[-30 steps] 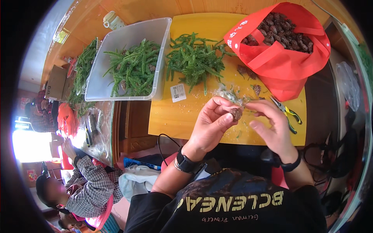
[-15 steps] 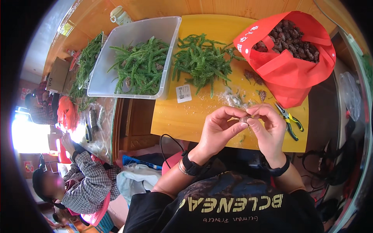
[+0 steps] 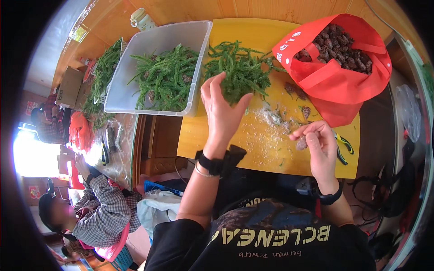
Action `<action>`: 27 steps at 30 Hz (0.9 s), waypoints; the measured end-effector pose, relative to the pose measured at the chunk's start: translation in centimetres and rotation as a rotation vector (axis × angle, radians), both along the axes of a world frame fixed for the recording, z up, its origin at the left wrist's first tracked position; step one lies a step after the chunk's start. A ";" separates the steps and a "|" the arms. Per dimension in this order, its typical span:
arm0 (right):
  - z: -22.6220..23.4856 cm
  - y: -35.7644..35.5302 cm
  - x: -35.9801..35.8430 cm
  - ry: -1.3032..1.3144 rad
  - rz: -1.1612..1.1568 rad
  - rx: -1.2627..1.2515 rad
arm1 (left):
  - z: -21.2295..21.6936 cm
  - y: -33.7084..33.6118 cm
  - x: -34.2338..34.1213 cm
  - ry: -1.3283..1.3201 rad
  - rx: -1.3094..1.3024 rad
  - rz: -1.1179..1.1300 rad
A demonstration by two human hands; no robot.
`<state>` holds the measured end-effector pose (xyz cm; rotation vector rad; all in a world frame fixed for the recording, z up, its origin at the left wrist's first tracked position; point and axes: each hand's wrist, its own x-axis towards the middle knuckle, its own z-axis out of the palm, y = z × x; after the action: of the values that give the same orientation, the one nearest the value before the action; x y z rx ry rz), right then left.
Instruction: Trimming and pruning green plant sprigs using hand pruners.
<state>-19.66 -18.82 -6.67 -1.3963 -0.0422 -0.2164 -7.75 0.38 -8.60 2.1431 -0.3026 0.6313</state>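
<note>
My left hand [image 3: 220, 108] is over the near left side of a pile of green artificial pine sprigs [image 3: 246, 70], its thumb and fingers spread with nothing between them. Between the thumb and fingers of my right hand [image 3: 323, 151] is a small brown pine cone [image 3: 301, 144], partly covered by the fingers. Just beyond that hand lies a loose pine cone [image 3: 306, 111], with darker cones [image 3: 296, 91] behind it. Pliers with yellow and black handles [image 3: 346, 142] rest to its right, their jaws hidden behind the hand.
A clear plastic bin [image 3: 118, 97] holding sprigs and cones stands left of the pile. At the right, a red bag [image 3: 332, 92] is filled with pine cones. White crumbs [image 3: 271, 116] litter the yellow tabletop [image 3: 203, 144]. A person in a checked shirt [image 3: 104, 217] sits at far left.
My hands have come apart. The left has moved away to the sprig pile and spread its fingers, covering the white label there. The right has shifted slightly right, keeping the pine cone.
</note>
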 end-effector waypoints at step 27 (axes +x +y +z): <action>-1.3 1.5 1.2 0.258 0.234 0.025 | 2.8 2.4 -2.4 -0.297 -0.236 0.047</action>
<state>-18.46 -17.34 -8.00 -1.3720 0.0108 0.1581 -10.10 2.79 -5.79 1.8344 -0.3216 0.9666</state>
